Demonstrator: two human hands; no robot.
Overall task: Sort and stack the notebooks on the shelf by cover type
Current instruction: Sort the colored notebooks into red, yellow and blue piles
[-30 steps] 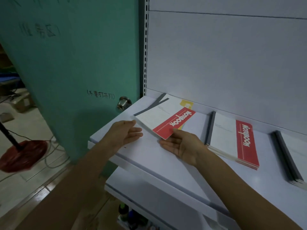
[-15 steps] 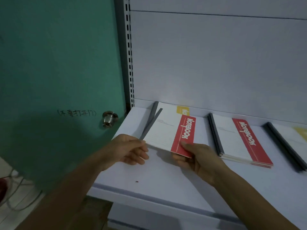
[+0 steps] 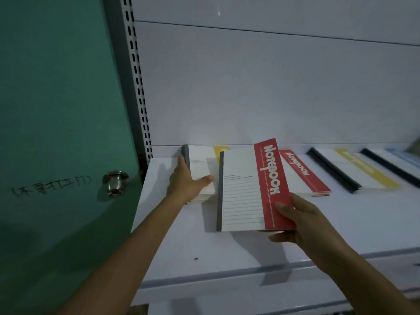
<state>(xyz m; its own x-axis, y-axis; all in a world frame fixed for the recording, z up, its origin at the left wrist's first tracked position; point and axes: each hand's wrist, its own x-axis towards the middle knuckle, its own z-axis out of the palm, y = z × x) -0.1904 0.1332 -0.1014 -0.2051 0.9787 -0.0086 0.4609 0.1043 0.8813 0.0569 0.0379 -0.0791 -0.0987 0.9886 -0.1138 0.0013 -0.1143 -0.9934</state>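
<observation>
At far left, a teal door (image 3: 56, 110) with scrawled writing. Beside it, a white shelf (image 3: 227, 251), with a slotted upright (image 3: 138, 87) at its left edge.

Flat along the back of the shelf, set apart in a row: a yellow-banded stack (image 3: 202, 160) at the left, a red-banded stack (image 3: 302, 176) in the middle, then a second yellow stack (image 3: 363, 173) and a blue-banded stack (image 3: 400, 159) at the right edge.

In front of the first two, raised off the shelf and tilted up: a single red-banded notebook (image 3: 245, 189), grey spine leftward. Pinched at its lower right corner by the right hand (image 3: 302, 221), thumb on the red band, fingers curled beneath.

On the yellow-banded stack, the left hand (image 3: 185, 180), thumb across the cover, fingers along the spine, clasping that edge.

On the door, a steel knob (image 3: 114, 183). Near the shelf front, a small red speck (image 3: 196, 259).
</observation>
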